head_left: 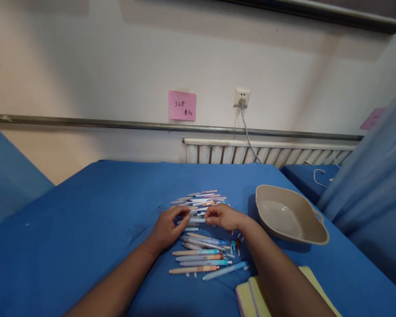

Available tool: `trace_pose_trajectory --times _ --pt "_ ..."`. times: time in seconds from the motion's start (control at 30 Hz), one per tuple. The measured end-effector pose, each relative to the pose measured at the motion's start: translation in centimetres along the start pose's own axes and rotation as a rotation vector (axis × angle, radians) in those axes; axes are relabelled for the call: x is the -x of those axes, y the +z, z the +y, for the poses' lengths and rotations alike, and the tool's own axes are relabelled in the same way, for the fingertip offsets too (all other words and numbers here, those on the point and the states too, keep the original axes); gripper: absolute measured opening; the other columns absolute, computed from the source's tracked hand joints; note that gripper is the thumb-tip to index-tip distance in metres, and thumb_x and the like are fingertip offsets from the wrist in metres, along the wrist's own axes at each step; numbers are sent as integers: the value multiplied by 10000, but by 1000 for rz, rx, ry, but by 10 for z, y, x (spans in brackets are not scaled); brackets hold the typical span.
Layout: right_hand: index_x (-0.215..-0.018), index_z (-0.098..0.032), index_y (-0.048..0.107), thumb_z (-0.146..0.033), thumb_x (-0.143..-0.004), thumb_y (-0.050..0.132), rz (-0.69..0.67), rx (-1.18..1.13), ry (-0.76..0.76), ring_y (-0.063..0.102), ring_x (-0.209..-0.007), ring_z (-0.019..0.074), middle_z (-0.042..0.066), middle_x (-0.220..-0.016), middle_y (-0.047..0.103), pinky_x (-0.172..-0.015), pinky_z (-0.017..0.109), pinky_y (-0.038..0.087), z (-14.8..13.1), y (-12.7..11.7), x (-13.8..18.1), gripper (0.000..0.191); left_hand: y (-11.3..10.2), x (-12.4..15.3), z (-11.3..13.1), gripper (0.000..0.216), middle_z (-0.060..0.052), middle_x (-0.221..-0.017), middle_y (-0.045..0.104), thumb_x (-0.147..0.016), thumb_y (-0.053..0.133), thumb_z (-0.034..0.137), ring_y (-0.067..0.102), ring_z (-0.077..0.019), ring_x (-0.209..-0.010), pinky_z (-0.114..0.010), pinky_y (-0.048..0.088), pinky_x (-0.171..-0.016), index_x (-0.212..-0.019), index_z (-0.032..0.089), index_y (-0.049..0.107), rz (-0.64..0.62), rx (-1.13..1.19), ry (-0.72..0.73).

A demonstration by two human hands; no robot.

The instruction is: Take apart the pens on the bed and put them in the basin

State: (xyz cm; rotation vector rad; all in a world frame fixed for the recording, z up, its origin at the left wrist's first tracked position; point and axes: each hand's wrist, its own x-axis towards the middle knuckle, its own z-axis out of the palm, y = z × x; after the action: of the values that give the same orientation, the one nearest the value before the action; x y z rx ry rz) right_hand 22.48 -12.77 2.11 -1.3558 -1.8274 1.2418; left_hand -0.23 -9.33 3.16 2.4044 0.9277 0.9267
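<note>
Gripping one pen (197, 219) by its two ends, fingers of left hand (168, 226) and right hand (222, 216) closed on it, just above the pile of pens (201, 257) on the blue table (86, 229). Right of that, a beige tray (290, 215); near the right forearm, a yellow notebook (251, 296).

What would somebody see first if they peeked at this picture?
Probably the heap of colourful pens in the middle of the blue table, with the left hand and right hand each pinching an end of one pale pen over them. Next come the beige dish to the right of the pens and the pink note stuck on the wall behind.
</note>
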Motion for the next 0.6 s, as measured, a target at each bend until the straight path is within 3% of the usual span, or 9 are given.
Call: trace_pose_trajectory --times 0.2,0.3,0.47,0.6 --pt "-782 -162 608 -181 -766 592 0 -67 29 527 -560 89 -40 -637 579 -545 197 413 9 0 -4 29 -2 -1 3 206 -64 -871 677 -854 494 324 617 -182 -828 -297 473 -773 -917 185 633 -39 -31 38" --pt "-785 -169 613 -173 -762 599 -4 -89 36 527 -567 92 -41 -635 580 -539 193 413 10 -2 -3 28 -1 -2 1 231 -51 -869 691 -855 486 343 635 -187 -805 -281 478 -723 -955 193 632 -2 -42 -29" --pt "-773 -162 599 -127 -746 602 78 -61 11 473 -535 77 -55 -600 527 -509 178 376 0 -1 -1 44 -1 -3 -4 319 30 -539 613 -900 380 385 598 -160 -517 -246 446 -537 -1039 208 606 -64 -19 -227" --pt "-817 -177 599 -163 -759 596 120 0 48 450 -521 76 -52 -631 527 -475 177 345 -4 -1 2 59 -1 -2 -4 356 -60 -926 682 -825 531 367 632 -199 -836 -320 477 -776 -1132 190 566 -25 -39 -65"
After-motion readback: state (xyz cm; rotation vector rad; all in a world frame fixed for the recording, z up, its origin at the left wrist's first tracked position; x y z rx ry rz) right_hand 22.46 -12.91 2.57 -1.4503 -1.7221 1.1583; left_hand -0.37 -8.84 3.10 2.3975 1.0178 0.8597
